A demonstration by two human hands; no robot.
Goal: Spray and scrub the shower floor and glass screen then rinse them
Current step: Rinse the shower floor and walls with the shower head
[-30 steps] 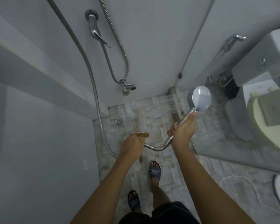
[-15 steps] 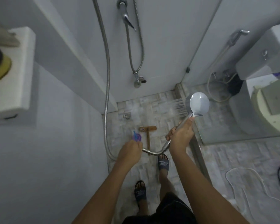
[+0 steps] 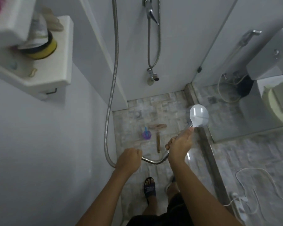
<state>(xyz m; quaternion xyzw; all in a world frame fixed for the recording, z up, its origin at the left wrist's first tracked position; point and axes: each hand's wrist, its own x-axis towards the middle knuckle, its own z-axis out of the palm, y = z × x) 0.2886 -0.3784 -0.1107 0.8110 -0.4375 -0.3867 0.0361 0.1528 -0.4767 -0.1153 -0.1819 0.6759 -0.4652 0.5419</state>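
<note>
Plain white walls (image 3: 39,144), a white shelf (image 3: 62,51) upper left, dim light.

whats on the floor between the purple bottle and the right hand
In the head view, a wooden-handled brush lies on the shower floor between the purple bottle and the right hand.

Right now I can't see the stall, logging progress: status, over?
Right hand gripping shower head, left hand on hose. Brush and purple bottle lying on floor.
</note>
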